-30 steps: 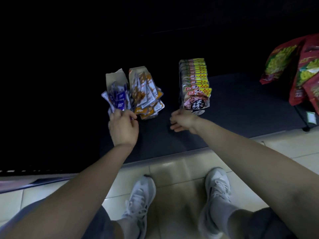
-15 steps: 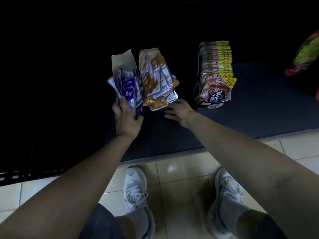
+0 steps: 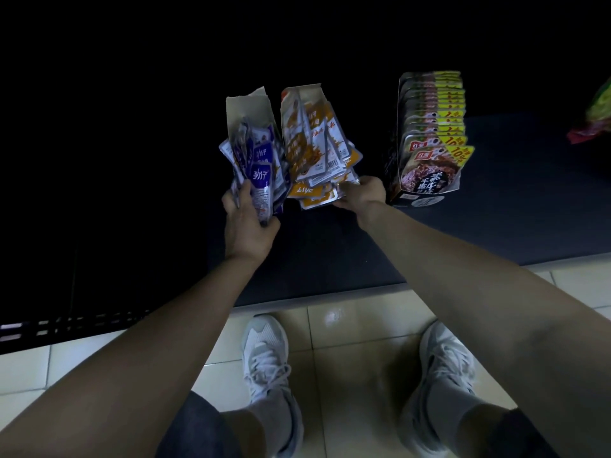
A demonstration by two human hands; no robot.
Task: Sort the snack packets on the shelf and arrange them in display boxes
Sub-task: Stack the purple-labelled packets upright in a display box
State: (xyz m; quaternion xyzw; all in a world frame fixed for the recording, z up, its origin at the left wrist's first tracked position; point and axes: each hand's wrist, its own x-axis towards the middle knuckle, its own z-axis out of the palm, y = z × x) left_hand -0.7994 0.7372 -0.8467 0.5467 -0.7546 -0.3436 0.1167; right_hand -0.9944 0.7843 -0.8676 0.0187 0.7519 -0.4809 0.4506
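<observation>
At the front of the dark shelf (image 3: 496, 209), two display boxes (image 3: 246, 110) sit side by side, long axes pointing away from the person. The left hand (image 3: 248, 223) grips the purple packets (image 3: 261, 175) at their near ends, fingers curled round the left edge and thumb on the right. The right hand (image 3: 362, 196) curls its fingers under the near edge of the fanned orange packets (image 3: 317, 150).

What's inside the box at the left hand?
Purple packets, loosely fanned and spilling over its front, where the left hand grips them. The tan back flap rises behind. Its floor is hidden. The right hand pinches the neighbouring orange packets.
</observation>
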